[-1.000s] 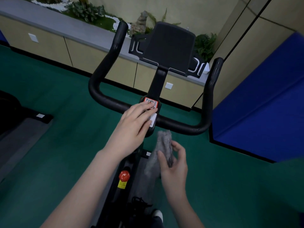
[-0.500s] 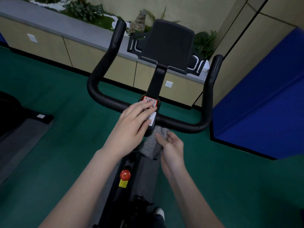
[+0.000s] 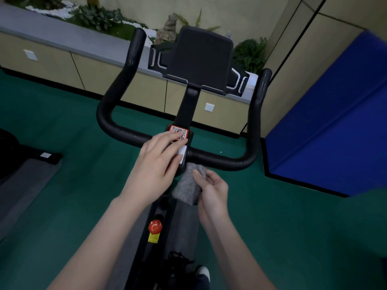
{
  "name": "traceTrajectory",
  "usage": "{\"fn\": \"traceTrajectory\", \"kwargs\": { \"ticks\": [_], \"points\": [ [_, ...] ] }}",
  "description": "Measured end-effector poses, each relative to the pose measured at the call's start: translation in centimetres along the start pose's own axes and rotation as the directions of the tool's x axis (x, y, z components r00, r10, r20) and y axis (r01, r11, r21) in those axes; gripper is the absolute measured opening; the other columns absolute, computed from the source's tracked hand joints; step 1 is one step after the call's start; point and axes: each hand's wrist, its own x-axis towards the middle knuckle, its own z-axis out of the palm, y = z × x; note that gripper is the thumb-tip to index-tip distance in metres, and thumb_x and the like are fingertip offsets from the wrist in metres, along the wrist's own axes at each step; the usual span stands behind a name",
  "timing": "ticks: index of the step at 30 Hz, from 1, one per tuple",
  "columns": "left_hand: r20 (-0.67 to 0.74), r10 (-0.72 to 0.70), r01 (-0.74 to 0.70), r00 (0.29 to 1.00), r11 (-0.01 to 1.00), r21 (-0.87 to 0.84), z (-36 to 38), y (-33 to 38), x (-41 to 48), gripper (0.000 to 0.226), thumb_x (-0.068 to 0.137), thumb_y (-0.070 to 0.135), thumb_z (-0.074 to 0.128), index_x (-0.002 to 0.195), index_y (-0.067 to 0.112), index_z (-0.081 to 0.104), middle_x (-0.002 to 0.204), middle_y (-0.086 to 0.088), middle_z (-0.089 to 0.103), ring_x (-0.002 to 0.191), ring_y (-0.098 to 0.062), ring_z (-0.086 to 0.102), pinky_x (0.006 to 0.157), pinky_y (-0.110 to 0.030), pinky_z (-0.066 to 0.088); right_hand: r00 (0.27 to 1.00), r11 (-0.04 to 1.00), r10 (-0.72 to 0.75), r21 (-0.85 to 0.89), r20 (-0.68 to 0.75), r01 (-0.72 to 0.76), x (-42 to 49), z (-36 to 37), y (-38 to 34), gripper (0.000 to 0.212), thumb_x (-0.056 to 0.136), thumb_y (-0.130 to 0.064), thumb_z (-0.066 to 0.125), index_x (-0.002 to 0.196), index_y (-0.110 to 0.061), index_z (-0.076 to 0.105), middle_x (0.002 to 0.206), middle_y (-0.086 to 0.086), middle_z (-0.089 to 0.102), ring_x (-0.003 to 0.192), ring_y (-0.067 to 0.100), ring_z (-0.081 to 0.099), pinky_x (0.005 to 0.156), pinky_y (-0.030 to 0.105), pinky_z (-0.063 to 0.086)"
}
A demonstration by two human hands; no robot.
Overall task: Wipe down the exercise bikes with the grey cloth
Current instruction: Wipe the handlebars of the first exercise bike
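A black exercise bike stands right in front of me, its U-shaped handlebar (image 3: 117,130) curving up on both sides of a dark console (image 3: 202,59). My left hand (image 3: 159,164) rests flat with straight fingers on the centre clamp, partly covering a red QR sticker (image 3: 180,130). My right hand (image 3: 211,189) holds the grey cloth (image 3: 188,185) bunched against the stem just below the right half of the bar. A red knob (image 3: 155,227) sits lower on the frame.
Green floor (image 3: 73,164) surrounds the bike. A blue padded mat (image 3: 335,132) leans at the right. A low beige cabinet wall (image 3: 104,76) with plants on top runs behind. Dark equipment and a grey mat (image 3: 27,176) lie at the left.
My right hand has lifted the cloth from lower beside the frame up to the stem under the handlebar. My left hand has stayed on the clamp.
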Motion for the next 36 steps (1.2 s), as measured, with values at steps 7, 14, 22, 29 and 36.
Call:
{"fn": "traceTrajectory", "kwargs": {
  "ticks": [7,14,22,29,36],
  "points": [
    [-0.03,0.038,-0.035,0.999,0.995,0.091,-0.1,1.6,0.7,0.037,0.093,0.03,0.048,0.124,0.011,0.059,0.128,-0.001,0.055,0.126,-0.019,0.042,0.108,-0.032,0.025,0.987,0.994,-0.066,0.075,-0.148,0.078,-0.5,-3.1,-0.9,0.016,0.084,0.002,0.066,0.1,0.003,0.065,0.094,0.013,0.073,0.084,0.021,0.07,0.074,0.029,0.058],
    [0.051,0.11,-0.117,0.993,0.978,0.17,2.3,3.5,2.6,0.031,0.085,0.035,0.064,0.106,0.013,0.069,0.101,0.002,0.066,0.1,-0.021,0.06,0.104,-0.038,0.033,0.986,0.996,-0.087,0.015,-0.142,0.09,-0.2,-2.3,-0.6,0.018,0.083,0.005,0.067,0.1,0.008,0.064,0.091,0.018,0.071,0.078,0.021,0.068,0.072,0.03,0.057],
    [-0.045,0.099,-0.09,0.994,0.982,0.168,3.1,3.2,2.6,0.027,0.079,0.039,0.07,0.096,0.018,0.071,0.092,0.007,0.065,0.092,-0.018,0.061,0.101,-0.032,0.031,0.845,0.896,-0.441,-0.203,-0.303,0.394,-0.7,-5.2,-2.5,0.011,0.086,-0.007,0.068,0.095,-0.012,0.069,0.092,0.001,0.072,0.089,0.014,0.068,0.08,0.027,0.056],
    [-0.063,0.112,-0.1,0.992,0.98,0.174,3.3,3.1,2.5,0.027,0.079,0.039,0.072,0.097,0.019,0.071,0.093,0.007,0.065,0.093,-0.017,0.06,0.101,-0.033,0.033,0.846,0.905,-0.426,-0.163,-0.322,0.393,-0.7,-3.9,-1.7,0.013,0.089,-0.004,0.063,0.095,-0.016,0.063,0.11,0.014,0.064,0.105,0.026,0.062,0.098,0.048,0.049],
    [-0.069,0.124,-0.11,0.99,0.978,0.178,3.3,3.0,2.3,0.027,0.081,0.037,0.071,0.099,0.018,0.071,0.094,0.007,0.065,0.094,-0.017,0.061,0.102,-0.034,0.034,0.795,0.848,-0.517,-0.317,-0.318,0.425,-1.1,-5.1,-3.7,0.015,0.084,-0.004,0.068,0.096,-0.013,0.068,0.095,-0.002,0.07,0.094,0.015,0.068,0.086,0.04,0.057]
  ]
}}
